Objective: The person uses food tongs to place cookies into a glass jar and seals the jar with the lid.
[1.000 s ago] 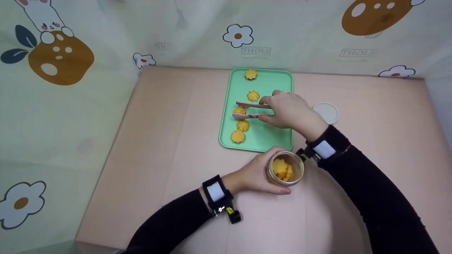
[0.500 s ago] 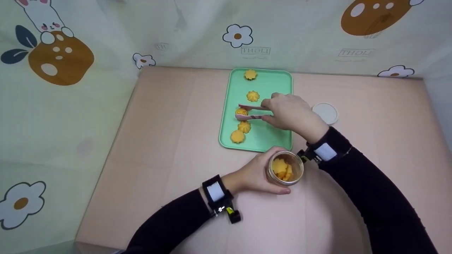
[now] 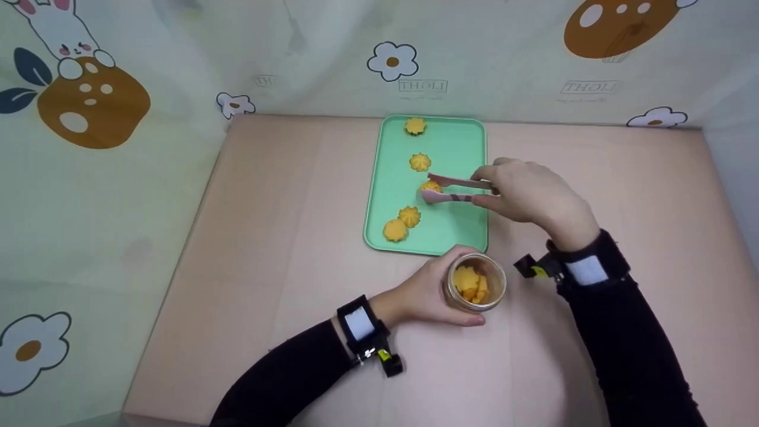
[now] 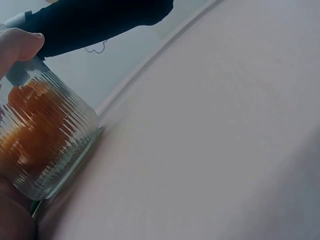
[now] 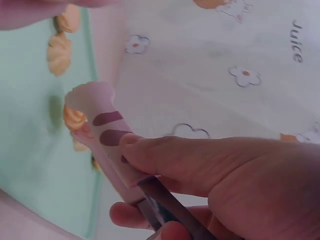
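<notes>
My right hand (image 3: 533,193) pinches a pair of pink tongs (image 3: 456,198) between thumb and fingers. Between the tong tips is a yellow cookie (image 5: 75,118), held over the green tray (image 3: 450,231); its shadow falls on the tray apart from it. Several other cookies lie there, among them a star-shaped cookie (image 3: 420,162) and a flat round cookie (image 3: 395,230) touching its neighbour. My left hand (image 3: 430,293) grips an open glass jar (image 4: 75,117), ribbed on the outside and partly filled with cookies (image 3: 469,281). In the head view, the jar is just in front of the tray.
A pinkish table (image 3: 284,225) lies under everything. Behind it and along its left side hangs a printed curtain (image 3: 320,59) with flowers and a rabbit. The white lid seen earlier right of the tray is now hidden by my right hand.
My right hand has drawn the tongs to the right, carrying the gripped cookie away from the row. The lid has become covered. My left hand and the jar have stayed put.
</notes>
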A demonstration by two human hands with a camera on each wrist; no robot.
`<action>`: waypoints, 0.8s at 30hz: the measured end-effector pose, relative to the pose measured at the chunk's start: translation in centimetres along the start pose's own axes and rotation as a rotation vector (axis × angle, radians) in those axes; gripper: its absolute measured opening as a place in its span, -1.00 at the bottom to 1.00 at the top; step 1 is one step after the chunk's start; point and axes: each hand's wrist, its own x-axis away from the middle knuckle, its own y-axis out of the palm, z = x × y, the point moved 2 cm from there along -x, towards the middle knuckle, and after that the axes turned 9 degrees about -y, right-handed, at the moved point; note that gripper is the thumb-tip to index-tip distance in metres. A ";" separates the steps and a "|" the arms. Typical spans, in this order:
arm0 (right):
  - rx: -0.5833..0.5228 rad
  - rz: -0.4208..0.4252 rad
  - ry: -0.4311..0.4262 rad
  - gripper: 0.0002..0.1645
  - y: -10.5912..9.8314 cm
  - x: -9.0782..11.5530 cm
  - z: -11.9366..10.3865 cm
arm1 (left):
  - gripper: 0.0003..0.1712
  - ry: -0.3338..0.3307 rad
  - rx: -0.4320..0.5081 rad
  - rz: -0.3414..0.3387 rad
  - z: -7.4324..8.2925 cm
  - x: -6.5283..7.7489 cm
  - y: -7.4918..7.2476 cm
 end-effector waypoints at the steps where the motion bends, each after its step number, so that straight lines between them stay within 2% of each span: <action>1: -0.014 0.007 0.006 -0.59 -0.4 0.6 0.1 | 0.10 -0.003 0.001 0.001 0.0 0.0 0.0; 7: -0.056 0.082 -0.016 -0.61 -3.1 5.3 -0.5 | 0.10 -0.007 0.027 0.001 0.0 -0.1 0.1; 13: -0.016 0.244 -0.161 -0.61 -4.8 11.2 -2.1 | 0.09 0.004 0.007 0.007 0.2 -0.1 0.1; 19: -0.017 0.358 -0.252 -0.55 -4.2 15.3 -2.9 | 0.13 0.007 0.029 0.001 -0.1 -0.2 0.0; 21: -0.010 0.377 -0.265 -0.54 -3.8 16.1 -3.1 | 0.14 -0.002 0.036 -0.004 -0.1 -0.1 0.0; 24: 0.006 0.351 -0.232 -0.53 -3.1 16.9 -3.4 | 0.13 -0.019 0.024 -0.003 -0.1 0.0 0.0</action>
